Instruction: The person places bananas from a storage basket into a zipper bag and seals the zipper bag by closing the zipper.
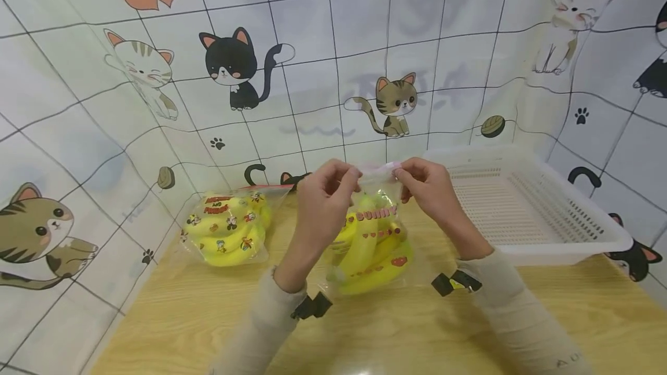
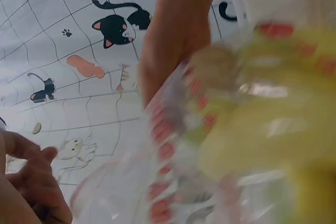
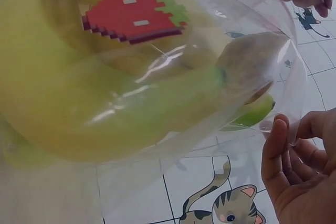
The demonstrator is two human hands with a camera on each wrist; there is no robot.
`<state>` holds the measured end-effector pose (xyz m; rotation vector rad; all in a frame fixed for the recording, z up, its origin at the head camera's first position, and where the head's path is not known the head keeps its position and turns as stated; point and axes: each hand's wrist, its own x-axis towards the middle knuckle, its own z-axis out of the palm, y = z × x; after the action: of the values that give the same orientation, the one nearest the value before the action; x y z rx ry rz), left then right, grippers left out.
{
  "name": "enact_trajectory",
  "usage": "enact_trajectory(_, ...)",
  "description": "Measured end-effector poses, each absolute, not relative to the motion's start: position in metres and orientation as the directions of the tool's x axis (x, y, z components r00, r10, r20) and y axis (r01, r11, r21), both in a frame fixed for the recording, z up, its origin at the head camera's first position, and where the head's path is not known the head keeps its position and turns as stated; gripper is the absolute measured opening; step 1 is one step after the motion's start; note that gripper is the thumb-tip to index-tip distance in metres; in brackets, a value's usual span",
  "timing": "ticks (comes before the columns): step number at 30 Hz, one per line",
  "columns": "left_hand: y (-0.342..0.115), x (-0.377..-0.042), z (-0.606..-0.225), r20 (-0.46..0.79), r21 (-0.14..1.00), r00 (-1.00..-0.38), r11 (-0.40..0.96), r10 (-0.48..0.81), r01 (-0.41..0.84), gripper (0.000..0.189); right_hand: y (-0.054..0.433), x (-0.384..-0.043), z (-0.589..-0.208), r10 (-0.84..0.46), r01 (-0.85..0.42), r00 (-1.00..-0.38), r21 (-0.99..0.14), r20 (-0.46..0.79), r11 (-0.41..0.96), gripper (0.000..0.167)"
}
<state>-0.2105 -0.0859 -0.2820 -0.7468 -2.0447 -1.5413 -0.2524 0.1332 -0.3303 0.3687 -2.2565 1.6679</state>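
A clear zip bag [image 1: 377, 227] with pink lettering and a strawberry print stands mid-table, holding yellow bananas [image 1: 367, 256] with greenish tips. My right hand [image 1: 429, 190] pinches the bag's top edge at its right end between thumb and fingers. At the left end of that edge is my left hand [image 1: 328, 198], thumb and bent fingers together at the pink strip. In the right wrist view the strawberry print [image 3: 136, 14] lies over the bananas, and a brown stem end [image 3: 252, 61] points to the bag's mouth. The left wrist view is blurred.
On the left, a second printed bag [image 1: 224, 227] of bananas with a red top strip lies on the wooden table [image 1: 406, 328]. A white slotted basket [image 1: 521, 207] stands at the right. Behind hangs a cat-patterned cloth [image 1: 312, 74].
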Motion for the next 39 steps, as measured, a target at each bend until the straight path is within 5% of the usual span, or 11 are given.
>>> enact_trajectory(3,-0.092,-0.226,-0.252,0.624,0.658,-0.739,0.338,0.256,0.673,0.024,0.133,-0.254,-0.329,-0.024,-0.396,-0.912,-0.867,0.409,0.302,0.026)
enact_trajectory(7,-0.096,-0.252,-0.209,0.327,0.580,-0.791,0.551,0.518,0.600,0.022,0.134,-0.256,-0.330,-0.040,-0.412,-0.906,-0.853,0.422,0.320,0.026)
enact_trajectory(11,-0.089,-0.274,-0.187,0.033,0.417,-0.751,0.674,0.660,0.610,0.026,0.136,-0.254,-0.334,-0.058,-0.409,-0.909,-0.854,0.413,0.322,0.024)
enact_trajectory(15,-0.073,-0.285,-0.183,-0.087,0.258,-0.696,0.691,0.712,0.675,0.031,0.138,-0.254,-0.335,-0.075,-0.433,-0.899,-0.844,0.432,0.316,0.022)
enact_trajectory(19,-0.056,-0.294,-0.187,-0.130,0.172,-0.659,0.672,0.741,0.721,0.027,0.138,-0.255,-0.334,-0.096,-0.474,-0.878,-0.827,0.469,0.302,0.021)
enact_trajectory(30,-0.042,-0.305,-0.202,-0.037,0.194,-0.551,0.547,0.834,0.814,0.017,0.138,-0.254,-0.331,-0.129,-0.508,-0.861,-0.817,0.492,0.273,0.021)
enact_trajectory(39,-0.040,-0.303,-0.204,-0.075,0.192,-0.538,0.542,0.840,0.818,0.017,0.139,-0.252,-0.329,-0.105,-0.537,-0.840,-0.785,0.533,0.310,0.021)
